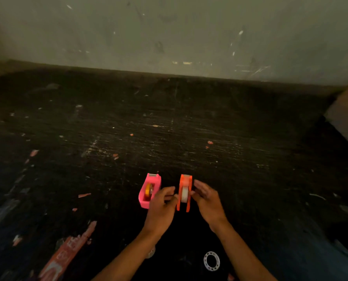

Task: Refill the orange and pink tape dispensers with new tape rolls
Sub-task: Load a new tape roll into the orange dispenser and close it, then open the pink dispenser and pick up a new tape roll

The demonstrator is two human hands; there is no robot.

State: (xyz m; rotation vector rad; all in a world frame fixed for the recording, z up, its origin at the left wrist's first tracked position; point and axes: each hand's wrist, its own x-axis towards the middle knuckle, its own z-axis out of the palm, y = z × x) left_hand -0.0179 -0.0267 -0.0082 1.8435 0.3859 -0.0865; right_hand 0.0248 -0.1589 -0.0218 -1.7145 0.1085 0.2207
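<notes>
— Where are the dispensers?

— I see both near the front middle of the dark bench [169, 122]. The orange dispenser [184, 192] stands upright with a white tape roll [184, 194] seated in it. My left hand [161, 207] pinches its left wall and my right hand [206, 201] its right wall, so both grips are closed on it.

— And the pink one?

— The pink dispenser [149, 191] sits just left of my left hand, an orange-yellow roll [148, 191] inside it.

— Room to move?

— The bench is open far back to the wall [169, 37]. A white ring core [211, 261] lies near the front edge, by my right forearm. Torn red scraps [67, 252] line the near-left.
</notes>
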